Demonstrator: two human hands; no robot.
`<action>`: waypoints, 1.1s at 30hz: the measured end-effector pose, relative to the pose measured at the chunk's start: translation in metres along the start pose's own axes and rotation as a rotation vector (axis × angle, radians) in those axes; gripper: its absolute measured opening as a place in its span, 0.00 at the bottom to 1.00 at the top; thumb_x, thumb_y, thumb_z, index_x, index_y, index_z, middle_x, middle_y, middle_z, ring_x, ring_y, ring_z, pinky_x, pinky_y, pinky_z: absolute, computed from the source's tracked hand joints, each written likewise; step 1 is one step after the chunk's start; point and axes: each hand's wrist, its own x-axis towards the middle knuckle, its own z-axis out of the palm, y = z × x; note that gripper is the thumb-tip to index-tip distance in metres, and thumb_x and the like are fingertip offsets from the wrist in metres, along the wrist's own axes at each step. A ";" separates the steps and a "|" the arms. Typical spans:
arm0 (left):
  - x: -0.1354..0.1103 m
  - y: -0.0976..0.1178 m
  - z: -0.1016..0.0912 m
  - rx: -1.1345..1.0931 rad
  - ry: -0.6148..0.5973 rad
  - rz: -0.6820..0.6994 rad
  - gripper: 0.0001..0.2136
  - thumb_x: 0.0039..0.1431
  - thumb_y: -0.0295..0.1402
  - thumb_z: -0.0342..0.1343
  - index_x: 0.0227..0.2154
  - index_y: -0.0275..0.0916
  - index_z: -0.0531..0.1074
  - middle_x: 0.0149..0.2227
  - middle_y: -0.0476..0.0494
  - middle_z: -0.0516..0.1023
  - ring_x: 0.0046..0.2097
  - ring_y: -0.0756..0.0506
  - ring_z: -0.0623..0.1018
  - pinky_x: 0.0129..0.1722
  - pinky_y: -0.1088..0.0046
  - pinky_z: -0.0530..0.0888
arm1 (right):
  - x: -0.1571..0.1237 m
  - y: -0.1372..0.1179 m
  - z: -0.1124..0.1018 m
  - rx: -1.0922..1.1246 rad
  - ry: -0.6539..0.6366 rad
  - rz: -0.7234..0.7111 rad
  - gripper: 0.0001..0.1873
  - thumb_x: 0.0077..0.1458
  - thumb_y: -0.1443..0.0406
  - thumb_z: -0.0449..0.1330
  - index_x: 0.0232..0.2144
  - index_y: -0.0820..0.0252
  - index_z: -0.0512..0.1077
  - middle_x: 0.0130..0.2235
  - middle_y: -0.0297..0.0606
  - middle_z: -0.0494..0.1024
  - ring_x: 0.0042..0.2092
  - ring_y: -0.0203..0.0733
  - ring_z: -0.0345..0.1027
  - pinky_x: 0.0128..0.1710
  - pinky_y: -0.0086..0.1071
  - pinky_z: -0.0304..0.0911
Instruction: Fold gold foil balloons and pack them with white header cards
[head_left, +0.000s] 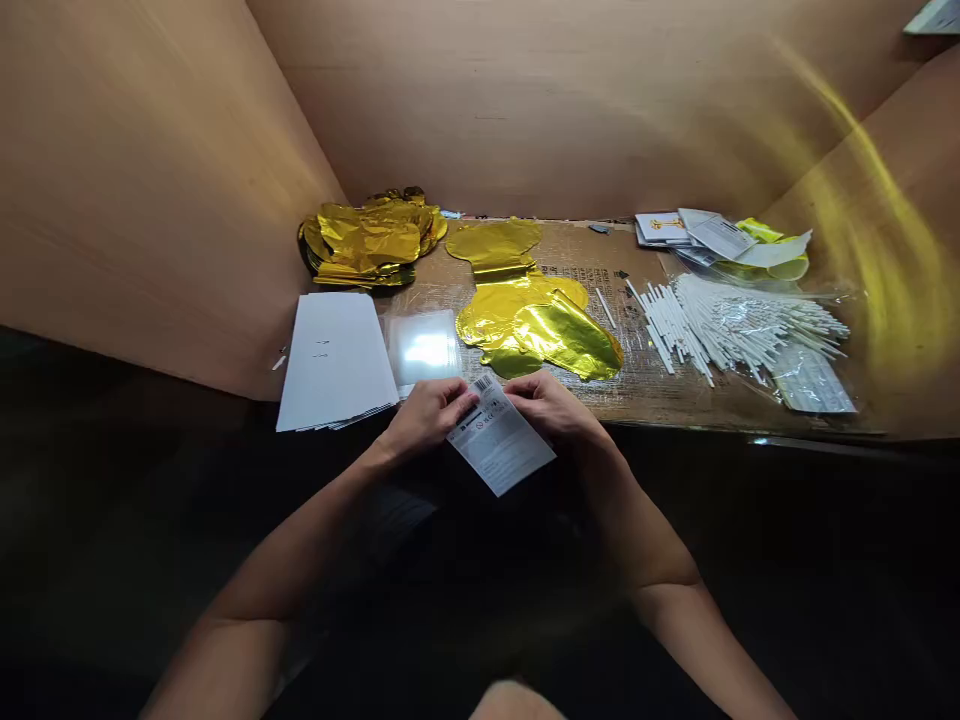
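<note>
**A:** Left to right along the counter (637, 385): what's there?

**B:** Far left, a heap of gold foil (367, 240), crumpled, glossy, sharply creased. Nearer the front edge, a stack of white paper (335, 362), flat and rectangular, its sheets slightly fanned at the near end.

**A:** Moving right?

**B:** A clear plastic sleeve (424, 345), smooth, with a white glare on it. Just beside it lies a foil balloon (525, 310), gold, lobed, laid out flat with soft wrinkles. Beyond that, a loose bundle of white sticks (739, 325), thin and straight, partly on a clear bag (814, 380). Behind them, a pile of printed cards (705, 235).

**A:** Hands?

**B:** Left hand (427, 418) and right hand (546, 408) are at the counter's front edge. Each grip is clenched on a printed sheet (499, 437), thumb and fingers pinching its upper end, a barcode showing between the hands.

**A:** Where's the sheet?

**B:** Tilted, projecting toward the wearer past the edge, over the dark foreground. Its top end overlaps the counter's edge, close to the sleeve. Nothing blocks the view of it. Tan panels (150, 180) wall the counter's back and left side.
</note>
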 end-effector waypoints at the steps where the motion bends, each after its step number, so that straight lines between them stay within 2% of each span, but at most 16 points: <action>1: 0.004 0.000 0.001 0.046 0.025 0.038 0.19 0.65 0.45 0.61 0.23 0.39 0.75 0.21 0.51 0.68 0.25 0.51 0.64 0.23 0.75 0.60 | 0.000 0.004 -0.001 0.014 0.024 -0.005 0.19 0.57 0.49 0.69 0.33 0.59 0.74 0.27 0.29 0.72 0.28 0.35 0.62 0.26 0.29 0.54; 4: 0.019 -0.003 0.012 -0.055 0.153 0.066 0.16 0.62 0.45 0.66 0.26 0.39 0.78 0.24 0.50 0.75 0.26 0.50 0.70 0.26 0.75 0.66 | 0.003 0.017 0.007 0.041 0.144 -0.083 0.20 0.55 0.50 0.71 0.39 0.56 0.72 0.29 0.29 0.74 0.28 0.34 0.64 0.27 0.28 0.58; 6: 0.029 -0.006 0.031 -0.313 0.297 0.029 0.15 0.60 0.47 0.69 0.36 0.38 0.80 0.32 0.46 0.83 0.31 0.47 0.78 0.32 0.73 0.75 | 0.006 0.025 0.012 0.096 0.290 -0.163 0.20 0.55 0.51 0.71 0.37 0.56 0.70 0.31 0.32 0.76 0.30 0.36 0.68 0.30 0.29 0.63; 8: 0.036 -0.008 0.055 -0.557 0.360 -0.019 0.20 0.58 0.47 0.72 0.45 0.38 0.78 0.43 0.42 0.86 0.39 0.44 0.84 0.41 0.69 0.81 | 0.010 0.031 0.004 0.111 0.430 -0.235 0.18 0.58 0.50 0.67 0.36 0.56 0.70 0.32 0.34 0.77 0.32 0.38 0.70 0.32 0.31 0.67; 11: 0.045 -0.010 0.087 -0.712 0.308 -0.077 0.26 0.55 0.45 0.74 0.51 0.39 0.75 0.50 0.38 0.85 0.47 0.41 0.86 0.49 0.64 0.83 | 0.014 0.029 -0.045 -0.142 0.664 -0.235 0.17 0.66 0.50 0.60 0.35 0.57 0.72 0.35 0.39 0.79 0.37 0.43 0.72 0.38 0.35 0.69; 13: 0.055 -0.012 0.096 -0.765 0.292 -0.122 0.27 0.52 0.44 0.75 0.50 0.39 0.74 0.50 0.38 0.86 0.47 0.39 0.86 0.49 0.60 0.84 | 0.016 0.020 -0.095 -0.469 0.896 -0.096 0.17 0.71 0.53 0.55 0.37 0.59 0.74 0.41 0.45 0.81 0.44 0.47 0.73 0.45 0.38 0.69; 14: 0.062 -0.013 0.097 -0.792 0.281 -0.149 0.27 0.50 0.43 0.75 0.50 0.39 0.74 0.48 0.38 0.86 0.46 0.39 0.86 0.49 0.59 0.84 | 0.019 0.014 -0.120 -0.626 0.958 0.016 0.17 0.72 0.55 0.55 0.40 0.61 0.76 0.45 0.50 0.81 0.49 0.50 0.74 0.50 0.39 0.67; 15: 0.069 -0.014 0.095 -0.816 0.265 -0.175 0.27 0.49 0.43 0.75 0.49 0.38 0.74 0.46 0.38 0.86 0.46 0.38 0.87 0.48 0.59 0.84 | 0.023 0.007 -0.144 -0.764 0.961 0.130 0.17 0.72 0.56 0.55 0.46 0.64 0.76 0.50 0.55 0.81 0.53 0.53 0.73 0.53 0.40 0.66; 17: 0.084 -0.015 0.087 -0.852 0.222 -0.230 0.27 0.48 0.41 0.74 0.49 0.37 0.75 0.43 0.38 0.87 0.45 0.37 0.87 0.47 0.58 0.85 | 0.033 -0.005 -0.179 -0.933 0.868 0.292 0.20 0.71 0.59 0.58 0.53 0.72 0.75 0.57 0.66 0.78 0.59 0.58 0.72 0.57 0.42 0.63; 19: 0.095 -0.016 0.077 -0.880 0.211 -0.281 0.24 0.50 0.40 0.73 0.48 0.36 0.76 0.41 0.38 0.87 0.45 0.37 0.87 0.47 0.59 0.85 | 0.042 -0.016 -0.194 -0.980 0.768 0.333 0.20 0.68 0.62 0.61 0.52 0.77 0.75 0.57 0.72 0.77 0.60 0.60 0.72 0.57 0.42 0.61; 20: 0.098 -0.017 0.072 -0.892 0.222 -0.302 0.23 0.52 0.39 0.72 0.48 0.36 0.76 0.40 0.39 0.87 0.44 0.37 0.87 0.46 0.60 0.86 | 0.045 -0.019 -0.194 -0.978 0.740 0.320 0.18 0.67 0.63 0.62 0.49 0.77 0.76 0.55 0.71 0.78 0.58 0.60 0.73 0.56 0.41 0.61; 22: 0.100 -0.018 0.064 -0.924 0.261 -0.327 0.20 0.54 0.37 0.70 0.49 0.36 0.76 0.41 0.39 0.86 0.43 0.38 0.87 0.45 0.62 0.86 | 0.047 -0.022 -0.179 -0.971 0.698 0.269 0.13 0.67 0.63 0.60 0.42 0.72 0.78 0.48 0.63 0.82 0.52 0.55 0.76 0.50 0.38 0.63; 25: 0.096 -0.019 0.060 -0.989 0.302 -0.328 0.20 0.56 0.34 0.68 0.50 0.34 0.77 0.44 0.39 0.87 0.42 0.40 0.87 0.44 0.65 0.86 | 0.040 -0.013 -0.132 -0.741 0.543 0.054 0.16 0.67 0.57 0.57 0.32 0.63 0.74 0.33 0.42 0.78 0.35 0.41 0.71 0.36 0.32 0.60; 28: 0.091 -0.019 0.062 -1.016 0.313 -0.308 0.21 0.56 0.34 0.68 0.52 0.34 0.76 0.47 0.38 0.87 0.42 0.40 0.87 0.44 0.65 0.86 | 0.030 0.005 -0.077 -0.352 0.357 -0.166 0.19 0.62 0.53 0.58 0.26 0.58 0.68 0.26 0.30 0.68 0.28 0.35 0.58 0.29 0.30 0.54; 30: 0.088 -0.018 0.064 -1.000 0.313 -0.307 0.22 0.56 0.35 0.69 0.52 0.34 0.76 0.46 0.38 0.87 0.42 0.39 0.87 0.45 0.63 0.86 | 0.029 0.016 -0.051 -0.249 0.337 -0.200 0.19 0.59 0.52 0.60 0.23 0.58 0.66 0.25 0.28 0.64 0.28 0.34 0.55 0.28 0.30 0.52; 33: 0.082 -0.019 0.065 -0.968 0.277 -0.295 0.24 0.55 0.37 0.70 0.53 0.35 0.75 0.46 0.38 0.87 0.44 0.37 0.86 0.48 0.59 0.85 | 0.034 0.029 -0.033 -0.181 0.405 -0.213 0.22 0.57 0.51 0.64 0.21 0.57 0.63 0.24 0.27 0.62 0.29 0.33 0.54 0.29 0.29 0.51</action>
